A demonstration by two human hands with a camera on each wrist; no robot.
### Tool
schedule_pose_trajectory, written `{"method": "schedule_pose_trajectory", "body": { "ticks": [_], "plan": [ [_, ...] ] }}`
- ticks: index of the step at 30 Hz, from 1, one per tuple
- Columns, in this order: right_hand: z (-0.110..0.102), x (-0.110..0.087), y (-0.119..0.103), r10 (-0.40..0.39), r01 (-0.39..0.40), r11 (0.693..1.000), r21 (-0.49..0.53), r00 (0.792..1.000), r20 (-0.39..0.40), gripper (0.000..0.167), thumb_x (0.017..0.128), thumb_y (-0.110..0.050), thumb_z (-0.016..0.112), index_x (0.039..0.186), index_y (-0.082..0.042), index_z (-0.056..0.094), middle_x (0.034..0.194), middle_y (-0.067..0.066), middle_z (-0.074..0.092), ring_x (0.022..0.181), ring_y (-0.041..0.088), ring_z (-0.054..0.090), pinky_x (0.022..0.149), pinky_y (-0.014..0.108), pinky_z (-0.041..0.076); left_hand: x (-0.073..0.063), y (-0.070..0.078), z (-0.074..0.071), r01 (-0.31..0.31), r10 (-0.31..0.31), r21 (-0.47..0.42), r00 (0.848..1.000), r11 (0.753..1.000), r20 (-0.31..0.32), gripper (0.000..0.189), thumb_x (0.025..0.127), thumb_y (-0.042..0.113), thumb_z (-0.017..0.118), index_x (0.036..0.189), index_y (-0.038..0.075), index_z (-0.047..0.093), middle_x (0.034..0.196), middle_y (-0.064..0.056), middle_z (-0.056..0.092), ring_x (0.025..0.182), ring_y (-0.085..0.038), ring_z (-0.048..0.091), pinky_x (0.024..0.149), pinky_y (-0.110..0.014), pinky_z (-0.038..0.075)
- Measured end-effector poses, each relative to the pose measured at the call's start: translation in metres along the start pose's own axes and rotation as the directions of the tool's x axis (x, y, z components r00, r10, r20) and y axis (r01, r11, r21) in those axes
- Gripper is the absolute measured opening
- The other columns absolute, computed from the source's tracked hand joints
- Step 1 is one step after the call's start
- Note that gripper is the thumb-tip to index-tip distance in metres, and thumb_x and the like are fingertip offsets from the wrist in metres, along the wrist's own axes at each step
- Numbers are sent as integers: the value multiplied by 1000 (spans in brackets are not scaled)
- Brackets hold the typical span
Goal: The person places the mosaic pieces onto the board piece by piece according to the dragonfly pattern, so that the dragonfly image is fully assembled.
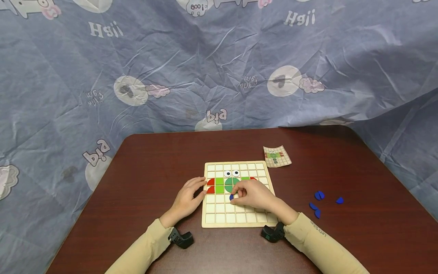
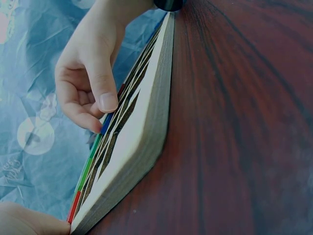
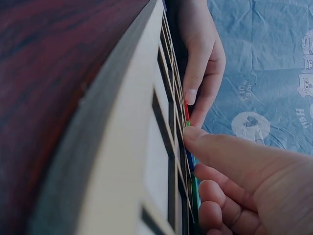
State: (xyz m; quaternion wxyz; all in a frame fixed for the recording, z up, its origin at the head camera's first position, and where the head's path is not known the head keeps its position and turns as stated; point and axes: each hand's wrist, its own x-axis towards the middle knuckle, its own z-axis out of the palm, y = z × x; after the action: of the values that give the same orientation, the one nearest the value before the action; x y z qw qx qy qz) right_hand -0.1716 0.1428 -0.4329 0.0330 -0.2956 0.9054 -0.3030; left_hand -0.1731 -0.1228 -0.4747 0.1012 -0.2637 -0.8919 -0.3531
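Note:
A wooden grid board [image 1: 236,225] lies on the table, with flat coloured pieces in its upper cells. They include red quarter pieces [image 1: 210,189], light green squares [image 1: 219,188], a dark green round [image 1: 228,188] and two eye pieces [image 1: 236,173]. My left hand [image 1: 187,196] rests at the board's left edge, its fingertips touching the rim near the red pieces. Over the middle of the board, my right hand [image 1: 254,195] pinches a small blue piece [image 1: 231,197] between thumb and fingers, just below the dark green round. The right wrist view partly hides this blue piece [image 3: 190,159].
Several loose blue pieces [image 1: 318,214] lie on the table [image 1: 154,160] to the right of the board. A paper card [image 1: 281,163] with a printed grid picture lies by the board's far right corner. Behind the table hangs a blue-grey printed cloth [image 1: 191,83].

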Motion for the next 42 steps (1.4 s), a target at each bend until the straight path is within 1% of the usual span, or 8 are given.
{"method": "schedule_pose_trajectory", "body": {
  "ticks": [7, 12, 16, 20, 25, 31, 36, 42],
  "plan": [
    [-2, -1, -1, 16, -16, 999, 47, 1000, 6, 19, 75, -31, 79, 84, -18, 69, 62, -13, 51, 53, 2, 44, 55, 22, 43, 0, -1, 0, 1, -1, 2, 1000, 1000, -1, 34, 94, 18, 57, 124, 2, 61, 134, -10, 52, 128, -26, 41, 103, -47, 36],
    [-6, -2, 0, 21, -21, 996, 82, 1000, 1, 20, 75, -31, 80, 86, -17, 69, 65, -12, 53, 56, 4, 47, 59, 23, 46, 0, -1, 0, 1, -1, 3, 1000, 1000, -2, 34, 93, 17, 57, 123, 2, 61, 134, -10, 52, 128, -26, 41, 103, -47, 36],
    [-14, -5, 2, 32, -31, 992, 126, 999, -7, 22, 75, -30, 80, 87, -15, 70, 67, -11, 55, 58, 5, 48, 60, 23, 46, 0, -1, 0, 4, -4, 4, 1000, 1000, 2, 34, 94, 18, 57, 123, 2, 61, 134, -10, 52, 128, -26, 41, 103, -47, 36],
    [-25, -11, 5, 31, -28, 990, 139, 999, -19, 21, 78, -29, 78, 91, -14, 71, 68, -11, 56, 59, 6, 50, 57, 24, 47, -1, -1, 0, 8, -8, 6, 1000, 1000, 3, 34, 94, 19, 57, 124, 2, 61, 134, -10, 52, 128, -25, 41, 103, -47, 36],
    [-38, -23, 13, 42, -36, 992, 121, 998, -47, 20, 78, -27, 77, 91, -13, 71, 70, -11, 57, 63, 6, 53, 58, 24, 47, -1, -1, 0, 8, -8, 1, 1000, 1000, 3, 34, 94, 19, 57, 124, 2, 61, 134, -10, 52, 128, -25, 41, 103, -47, 36],
    [-53, -42, 26, 90, -83, 992, 97, 993, -76, 19, 77, -24, 78, 89, -12, 70, 72, -10, 58, 65, 7, 54, 59, 23, 47, 0, -1, 0, 4, -4, -2, 1000, 1000, 7, 35, 94, 19, 56, 125, 2, 60, 135, -10, 51, 129, -26, 41, 103, -47, 36],
    [-66, -60, 39, 140, -131, 987, 88, 984, -110, 19, 77, -25, 78, 90, -14, 70, 74, -9, 58, 65, 8, 54, 58, 23, 47, 0, -1, 1, 7, -7, 1, 1000, 1000, 11, 35, 95, 19, 56, 125, 3, 60, 135, -10, 51, 129, -25, 40, 103, -47, 36],
    [-78, -81, 56, 178, -169, 983, 69, 972, -156, 22, 78, -27, 78, 93, -12, 71, 76, -7, 58, 65, 8, 53, 57, 23, 46, 1, -1, 0, 9, -9, -4, 1000, 1000, 11, 35, 95, 20, 56, 125, 3, 60, 135, -10, 51, 130, -26, 40, 103, -47, 36]
  ]
}}
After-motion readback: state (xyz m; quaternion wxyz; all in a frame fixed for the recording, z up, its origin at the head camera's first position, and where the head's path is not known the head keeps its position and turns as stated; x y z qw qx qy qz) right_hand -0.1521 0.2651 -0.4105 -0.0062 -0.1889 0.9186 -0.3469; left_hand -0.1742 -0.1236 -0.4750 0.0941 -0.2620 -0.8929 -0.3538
